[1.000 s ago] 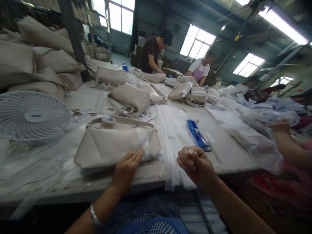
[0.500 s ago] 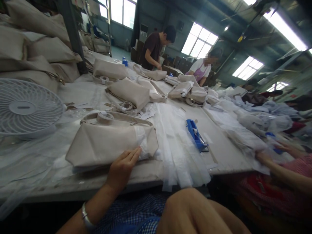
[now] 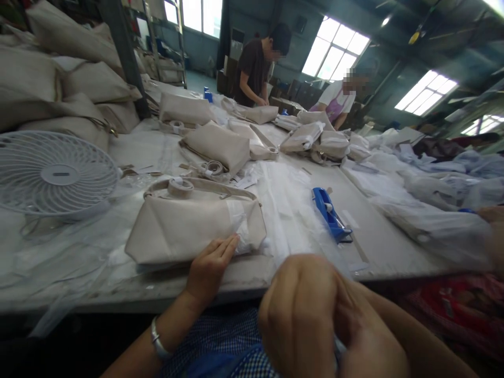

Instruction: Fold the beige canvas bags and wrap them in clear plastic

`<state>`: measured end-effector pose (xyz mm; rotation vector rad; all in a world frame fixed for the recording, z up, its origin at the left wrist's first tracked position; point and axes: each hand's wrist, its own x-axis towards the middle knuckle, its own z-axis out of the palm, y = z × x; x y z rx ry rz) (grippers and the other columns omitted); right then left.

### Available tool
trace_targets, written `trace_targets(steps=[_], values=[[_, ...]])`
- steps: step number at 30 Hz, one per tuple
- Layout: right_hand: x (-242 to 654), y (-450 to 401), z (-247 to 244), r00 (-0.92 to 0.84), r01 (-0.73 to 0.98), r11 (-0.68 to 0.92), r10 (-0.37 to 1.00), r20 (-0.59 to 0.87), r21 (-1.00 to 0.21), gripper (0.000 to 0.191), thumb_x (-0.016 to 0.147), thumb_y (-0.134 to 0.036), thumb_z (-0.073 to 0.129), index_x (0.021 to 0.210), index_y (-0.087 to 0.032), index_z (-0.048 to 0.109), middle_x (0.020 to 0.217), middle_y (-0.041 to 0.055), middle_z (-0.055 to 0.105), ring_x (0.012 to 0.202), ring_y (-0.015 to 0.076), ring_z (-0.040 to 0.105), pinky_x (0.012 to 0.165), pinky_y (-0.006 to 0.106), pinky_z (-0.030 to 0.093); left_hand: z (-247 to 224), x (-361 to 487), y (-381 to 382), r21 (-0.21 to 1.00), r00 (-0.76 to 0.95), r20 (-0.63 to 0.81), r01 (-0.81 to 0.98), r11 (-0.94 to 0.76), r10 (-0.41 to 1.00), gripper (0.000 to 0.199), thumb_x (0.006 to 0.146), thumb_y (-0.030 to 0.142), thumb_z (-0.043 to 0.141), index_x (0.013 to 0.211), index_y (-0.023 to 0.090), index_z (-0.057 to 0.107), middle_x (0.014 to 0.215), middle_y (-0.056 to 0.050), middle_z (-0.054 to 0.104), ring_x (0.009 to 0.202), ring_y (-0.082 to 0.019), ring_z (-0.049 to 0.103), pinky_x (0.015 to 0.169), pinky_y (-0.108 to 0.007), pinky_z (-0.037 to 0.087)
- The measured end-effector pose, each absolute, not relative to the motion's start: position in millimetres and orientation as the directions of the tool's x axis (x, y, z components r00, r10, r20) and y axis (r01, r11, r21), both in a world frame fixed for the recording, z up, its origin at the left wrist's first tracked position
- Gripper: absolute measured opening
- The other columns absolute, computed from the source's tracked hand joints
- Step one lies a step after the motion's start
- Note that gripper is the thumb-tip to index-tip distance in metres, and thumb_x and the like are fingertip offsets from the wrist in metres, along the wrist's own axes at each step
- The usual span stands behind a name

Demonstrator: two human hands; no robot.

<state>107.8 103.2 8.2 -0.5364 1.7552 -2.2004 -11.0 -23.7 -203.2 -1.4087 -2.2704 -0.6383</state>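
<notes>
A beige handbag [image 3: 181, 228] lies on its side at the near table edge, its rolled strap [image 3: 181, 185] wrapped in white along the far side. My left hand [image 3: 214, 260] rests on the bag's near right part, fingers stretched out against a strip of clear film [image 3: 237, 218] on the leather. Close to the camera, in front of the table edge, my right hand [image 3: 315, 315] is raised with its fingers curled together. A small pale bit shows under its fingers; I cannot make out what it is.
A blue tape dispenser [image 3: 331, 215] stands right of a stack of clear plastic bags [image 3: 285, 205]. A white fan [image 3: 59, 173] stands at left, below piled beige bags [image 3: 79, 84]. More handbags [image 3: 216, 144] lie farther back. Two people work across the table; another person's hand [image 3: 492, 220] is at right.
My right hand has risen from the lower edge toward the table edge, with its curled fingers now showing. The left hand stays on the bag. The view has shifted slightly.
</notes>
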Motion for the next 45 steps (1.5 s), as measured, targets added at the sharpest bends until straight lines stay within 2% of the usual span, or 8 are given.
trace_targets(steps=[5, 9, 13, 19, 25, 30, 38, 45], values=[[39.0, 163.4, -22.9, -0.885, -0.200, 0.321, -0.465, 0.030, -0.926, 0.015, 0.084, -0.030, 0.074, 0.085, -0.015, 0.076, 0.073, 0.0031, 0.070, 0.065, 0.0115, 0.060, 0.064, 0.024, 0.048, -199.8, -10.0, -22.0, 0.173, -0.414, 0.583, 0.904, 0.390, 0.699, 0.044, 0.089, 0.006, 0.059, 0.132, 0.014, 0.059, 0.125, -0.006, 0.069, 0.110, -0.022, 0.065, 0.099, -0.033, 0.055], [-10.0, 194.7, -60.8, -0.883, -0.322, 0.744, -0.458, -0.097, -0.586, 0.018, 0.085, -0.034, 0.072, 0.084, -0.016, 0.076, 0.068, 0.0009, 0.068, 0.060, 0.0108, 0.058, 0.059, 0.023, 0.041, -197.7, -10.8, -19.8, 0.161, -0.406, 0.612, 0.904, 0.396, 0.679, 0.042, 0.090, 0.004, 0.059, 0.131, 0.013, 0.059, 0.123, -0.006, 0.070, 0.106, -0.020, 0.066, 0.095, -0.030, 0.057], [-44.7, 202.2, -79.9, -0.864, -0.423, 0.880, -0.463, -0.195, -0.214, 0.009, 0.080, -0.032, 0.075, 0.080, -0.023, 0.077, 0.073, 0.0007, 0.073, 0.064, 0.0135, 0.060, 0.057, 0.024, 0.031, -200.8, -10.7, -18.8, 0.147, -0.397, 0.621, 0.906, 0.397, 0.676, 0.041, 0.092, 0.004, 0.055, 0.132, 0.013, 0.058, 0.124, -0.006, 0.070, 0.105, -0.019, 0.066, 0.097, -0.030, 0.056], [-76.1, 207.7, -92.4, -0.890, -0.407, 0.913, -0.394, -0.232, 0.012, 0.024, 0.069, -0.049, 0.082, 0.072, -0.026, 0.077, 0.065, 0.0027, 0.072, 0.058, 0.0177, 0.060, 0.053, 0.027, 0.023, -205.9, -13.5, -15.2, 0.136, -0.379, 0.651, 0.911, 0.390, 0.657, 0.033, 0.098, 0.013, 0.050, 0.129, 0.014, 0.059, 0.123, -0.004, 0.071, 0.103, -0.016, 0.068, 0.097, -0.028, 0.056], [-93.7, 231.8, -104.1, -0.950, -0.155, 0.982, -0.178, -0.255, -0.108, 0.034, 0.065, -0.058, 0.083, 0.069, -0.025, 0.077, 0.066, 0.0011, 0.072, 0.060, 0.0179, 0.061, 0.054, 0.027, 0.028, -206.1, -15.2, -14.6, 0.131, -0.400, 0.613, 0.902, 0.412, 0.681, 0.036, 0.095, 0.012, 0.055, 0.131, 0.015, 0.058, 0.125, -0.005, 0.070, 0.106, -0.017, 0.067, 0.098, -0.029, 0.057], [-60.8, 245.0, -105.9, -0.982, 0.148, 0.986, 0.156, 0.109, -0.076, 0.031, 0.093, -0.046, 0.059, 0.084, -0.022, 0.077, 0.089, 0.0075, 0.076, 0.079, 0.0221, 0.067, 0.063, 0.029, 0.040, -205.1, -14.8, -16.4, 0.151, -0.401, 0.618, 0.905, 0.398, 0.676, 0.044, 0.091, 0.004, 0.055, 0.132, 0.017, 0.058, 0.127, -0.004, 0.069, 0.107, -0.020, 0.068, 0.098, -0.033, 0.058], [55.1, 176.2, -160.2, -0.871, -0.306, 0.926, -0.178, 0.458, -0.220, 0.038, 0.097, -0.024, 0.055, 0.134, -0.018, 0.059, 0.141, 0.0124, 0.059, 0.131, 0.0287, 0.053, 0.110, 0.048, 0.044, -208.7, -17.4, -20.9, 0.178, -0.377, 0.625, 0.921, 0.345, 0.684, 0.050, 0.094, 0.009, 0.052, 0.143, 0.019, 0.048, 0.136, -0.008, 0.062, 0.117, -0.021, 0.064, 0.101, -0.037, 0.057], [97.7, 118.6, -194.4, -0.919, -0.208, 0.792, 0.042, 0.392, -0.574, 0.030, 0.099, -0.027, 0.049, 0.121, -0.020, 0.068, 0.111, 0.0124, 0.073, 0.099, 0.0274, 0.068, 0.089, 0.044, 0.057, -193.3, -20.9, -40.0, 0.227, -0.315, 0.595, 0.948, 0.222, 0.740, 0.039, 0.097, 0.017, 0.050, 0.136, 0.017, 0.052, 0.144, -0.010, 0.056, 0.134, -0.020, 0.052, 0.108, -0.037, 0.051]])
